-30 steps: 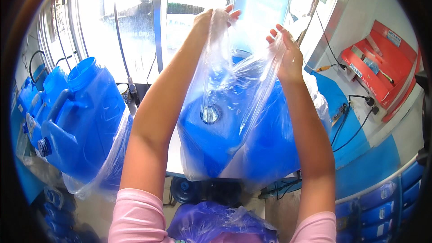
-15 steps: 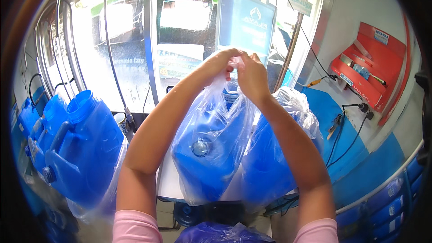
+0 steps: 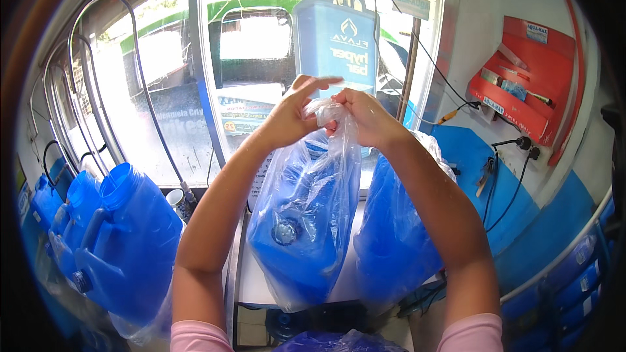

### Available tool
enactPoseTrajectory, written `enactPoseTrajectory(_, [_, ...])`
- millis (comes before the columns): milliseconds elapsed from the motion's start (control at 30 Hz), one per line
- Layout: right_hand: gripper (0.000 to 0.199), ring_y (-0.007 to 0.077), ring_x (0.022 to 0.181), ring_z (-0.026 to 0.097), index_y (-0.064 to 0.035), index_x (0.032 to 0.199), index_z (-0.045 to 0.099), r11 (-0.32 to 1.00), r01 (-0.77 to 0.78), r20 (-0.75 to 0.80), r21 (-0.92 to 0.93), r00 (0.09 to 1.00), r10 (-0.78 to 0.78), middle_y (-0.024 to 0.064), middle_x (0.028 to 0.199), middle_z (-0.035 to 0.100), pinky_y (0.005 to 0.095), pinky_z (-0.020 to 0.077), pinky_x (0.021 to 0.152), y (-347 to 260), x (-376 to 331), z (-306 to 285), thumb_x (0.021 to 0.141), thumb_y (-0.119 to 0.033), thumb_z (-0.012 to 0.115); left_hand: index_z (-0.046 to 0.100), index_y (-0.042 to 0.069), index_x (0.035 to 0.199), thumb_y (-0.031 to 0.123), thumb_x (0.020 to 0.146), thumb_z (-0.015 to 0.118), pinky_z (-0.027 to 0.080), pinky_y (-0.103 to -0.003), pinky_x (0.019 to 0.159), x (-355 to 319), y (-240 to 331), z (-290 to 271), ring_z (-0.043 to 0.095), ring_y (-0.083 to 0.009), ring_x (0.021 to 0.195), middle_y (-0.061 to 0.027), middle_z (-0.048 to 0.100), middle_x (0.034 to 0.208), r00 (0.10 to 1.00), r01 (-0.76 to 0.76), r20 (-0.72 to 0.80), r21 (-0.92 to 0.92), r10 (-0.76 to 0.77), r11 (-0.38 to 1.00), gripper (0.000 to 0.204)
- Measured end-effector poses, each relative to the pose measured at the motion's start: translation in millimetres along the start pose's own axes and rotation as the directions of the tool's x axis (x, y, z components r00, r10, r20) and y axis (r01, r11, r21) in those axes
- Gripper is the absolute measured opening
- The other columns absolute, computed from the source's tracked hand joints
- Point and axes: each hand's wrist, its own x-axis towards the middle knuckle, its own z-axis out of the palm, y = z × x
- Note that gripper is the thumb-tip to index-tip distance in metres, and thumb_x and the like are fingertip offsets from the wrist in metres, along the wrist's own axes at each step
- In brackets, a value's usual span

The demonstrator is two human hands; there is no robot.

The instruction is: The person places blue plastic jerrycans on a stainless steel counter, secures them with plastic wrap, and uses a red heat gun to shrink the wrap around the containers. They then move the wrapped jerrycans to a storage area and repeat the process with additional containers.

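Note:
Both of my arms reach forward over a clear plastic bag [image 3: 339, 182] with a blue water jug [image 3: 297, 257] standing inside it. The bag's top is gathered and twisted into a neck. My left hand [image 3: 293, 112] is at that neck, its index finger stretched out and its lower fingers curled against the plastic. On the neck's other side, my right hand [image 3: 366, 117] grips the gathered plastic, fingers bent. Close on the right stands a second bagged blue jug [image 3: 391, 234], partly hidden by my right forearm. Both jugs rest on a white table [image 3: 349, 287].
At the left, open-topped blue jugs [image 3: 140, 241] stand beneath curved metal pipes [image 3: 134, 26]. A patterned cup [image 3: 175, 199] is beside them. The window is ahead. On the right wall hang a red holder [image 3: 538, 78] and black plugs with cords [image 3: 523, 143]. Another bagged blue item [image 3: 339, 342] is nearest me.
The bag's top is lower and bunched into a tighter neck. My hands have come down and slightly apart, and my left index finger now extends. The whole view has shifted a little.

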Motion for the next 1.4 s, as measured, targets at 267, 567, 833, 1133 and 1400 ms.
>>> enactPoseTrajectory(267, [0.023, 0.0219, 0.075, 0.057, -0.0056, 0.120, 0.046, 0.341, 0.095, -0.039, -0.935, 0.930, -0.365, 0.0126, 0.087, 0.058, 0.0379, 0.0489, 0.074, -4, -33, -26, 0.098, -0.013, 0.044, 0.077, 0.014, 0.098, 0.017, 0.083, 0.072, 0.037, -0.046, 0.107, -34, -56, -46, 0.046, -0.0274, 0.131, -0.0104, 0.050, 0.142, 0.982, 0.178, 0.118, -0.316, -0.148, 0.932, 0.016])
enactPoseTrajectory(567, [0.054, 0.0128, 0.070, 0.054, -0.0075, 0.139, 0.039, 0.623, -0.079, -0.235, -0.778, 0.956, -0.173, 0.0052, 0.084, 0.056, 0.0277, 0.0502, 0.065, -28, -67, -13, 0.085, -0.005, 0.048, 0.054, 0.000, 0.120, 0.020, 0.088, 0.059, 0.048, -0.037, 0.092, -34, -40, -17, 0.060, -0.0231, 0.073, -0.0097, 0.066, 0.106, 0.923, 0.361, 0.163, -0.684, -0.349, 0.634, 0.037])
enactPoseTrajectory(833, [0.048, 0.0205, 0.082, 0.065, -0.0148, 0.141, 0.045, 0.174, 0.256, 0.183, -0.951, 0.918, -0.351, 0.0138, 0.093, 0.066, 0.0354, 0.0531, 0.082, -41, -71, 48, 0.094, -0.017, 0.054, 0.027, -0.016, 0.134, 0.015, 0.090, 0.056, 0.047, -0.044, 0.093, -8, 15, 37, 0.058, -0.0421, 0.109, -0.0338, 0.055, 0.117, 0.947, -0.011, 0.291, 0.447, -0.135, 0.894, 0.061])
enactPoseTrajectory(1133, [0.049, 0.0134, 0.071, 0.064, 0.0018, 0.132, 0.049, 0.833, 0.242, -0.093, -0.498, 0.940, -0.329, 0.0113, 0.083, 0.066, 0.0247, 0.0532, 0.060, 2, -52, 5, 0.087, -0.005, 0.067, 0.055, -0.005, 0.127, 0.023, 0.099, 0.051, 0.053, -0.030, 0.081, -6, -2, 6, 0.067, -0.0179, 0.089, -0.0160, 0.069, 0.104, 0.815, 0.554, 0.339, -0.211, -0.471, 0.806, 0.039])
enactPoseTrajectory(1400, [0.032, 0.0154, 0.066, 0.067, 0.0012, 0.114, 0.054, 0.777, 0.074, -0.136, -0.626, 0.970, -0.202, 0.0135, 0.083, 0.068, 0.0262, 0.0562, 0.059, 20, -54, 8, 0.084, -0.003, 0.065, 0.064, 0.002, 0.117, 0.017, 0.075, 0.077, 0.053, -0.032, 0.068, -17, -5, 11, 0.067, -0.0157, 0.074, -0.0090, 0.071, 0.088, 0.935, 0.350, -0.035, 0.240, -0.352, 0.906, 0.046])
